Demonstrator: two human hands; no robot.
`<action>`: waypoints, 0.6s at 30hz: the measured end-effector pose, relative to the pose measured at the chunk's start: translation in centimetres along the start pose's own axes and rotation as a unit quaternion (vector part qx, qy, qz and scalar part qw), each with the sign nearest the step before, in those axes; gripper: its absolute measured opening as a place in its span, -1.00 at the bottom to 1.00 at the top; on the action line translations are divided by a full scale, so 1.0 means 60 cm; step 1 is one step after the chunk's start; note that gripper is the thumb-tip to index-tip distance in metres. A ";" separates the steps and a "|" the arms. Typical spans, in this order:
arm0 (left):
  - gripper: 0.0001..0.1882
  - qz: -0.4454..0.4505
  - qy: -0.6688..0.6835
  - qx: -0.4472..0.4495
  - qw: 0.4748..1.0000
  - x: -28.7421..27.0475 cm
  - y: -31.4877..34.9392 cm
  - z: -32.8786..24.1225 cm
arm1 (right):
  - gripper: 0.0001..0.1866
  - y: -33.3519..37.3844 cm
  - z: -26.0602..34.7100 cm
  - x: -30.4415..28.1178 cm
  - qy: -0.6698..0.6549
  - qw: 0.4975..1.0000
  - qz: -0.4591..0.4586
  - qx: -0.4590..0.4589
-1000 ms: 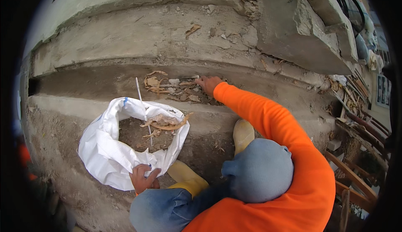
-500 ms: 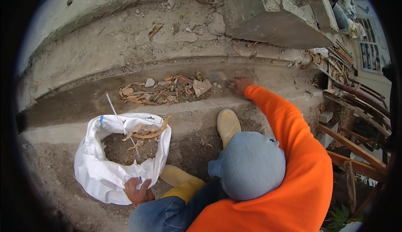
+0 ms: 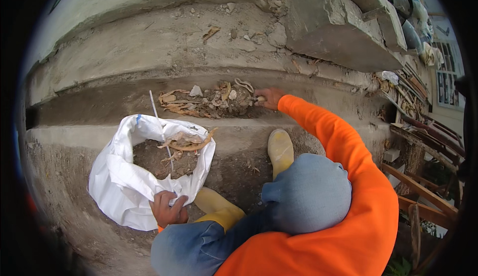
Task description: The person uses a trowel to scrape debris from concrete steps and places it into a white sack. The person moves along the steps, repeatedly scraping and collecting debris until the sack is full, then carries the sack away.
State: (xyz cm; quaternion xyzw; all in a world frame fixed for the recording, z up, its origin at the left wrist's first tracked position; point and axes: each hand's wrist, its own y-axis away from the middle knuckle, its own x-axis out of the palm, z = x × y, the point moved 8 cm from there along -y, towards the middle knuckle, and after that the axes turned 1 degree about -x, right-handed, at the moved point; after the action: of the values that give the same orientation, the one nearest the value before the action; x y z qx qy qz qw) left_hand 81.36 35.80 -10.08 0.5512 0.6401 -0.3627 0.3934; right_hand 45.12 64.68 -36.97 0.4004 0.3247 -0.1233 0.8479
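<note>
The left hand (image 3: 169,209) grips the near rim of the white sack (image 3: 117,176), fingers bunched in the cloth, probably so that the soft mouth stands wide rather than folding in; the right hand (image 3: 269,98), arm stretched out, is curled narrow at the right end of the debris pile (image 3: 199,106), a small pale piece showing at its fingertips, though I cannot tell whether it is gripped or what it is; the sack sits just in front of the pile, on the person's side of the low ledge (image 3: 74,134), seemingly to be within reach of both hands; dry leaves (image 3: 191,145) lie at its mouth above dark soil, and a thin pale stick (image 3: 153,102) leans out over the far rim, its lower end hard to follow; how deep the filling goes is hidden by the cloth; the left boot (image 3: 214,204) is partly covered by the trouser leg, the right boot (image 3: 281,151) stands nearer the ledge; farther out, wooden boards (image 3: 423,189) run into the dark border, which cuts them off.
</note>
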 end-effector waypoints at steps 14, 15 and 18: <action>-0.65 -0.071 0.000 -0.004 0.997 -0.019 -0.003 0.008 | -0.59 0.201 0.464 -0.108 0.062 0.980 -0.042 -0.184; -0.65 -0.070 0.001 0.002 0.998 -0.016 -0.003 0.007 | -0.61 0.210 0.484 -0.099 0.049 0.966 -0.055 -0.249; -0.64 -0.079 0.013 -0.005 0.997 -0.019 0.001 0.012 | -0.64 0.197 0.409 -0.086 0.054 0.961 -0.146 -0.229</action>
State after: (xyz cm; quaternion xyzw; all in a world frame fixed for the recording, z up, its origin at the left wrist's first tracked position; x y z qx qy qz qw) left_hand 81.60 34.71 -9.34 0.5018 0.6884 -0.3822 0.3580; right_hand 57.85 53.45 -15.08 0.1498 0.4448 -0.1461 0.8708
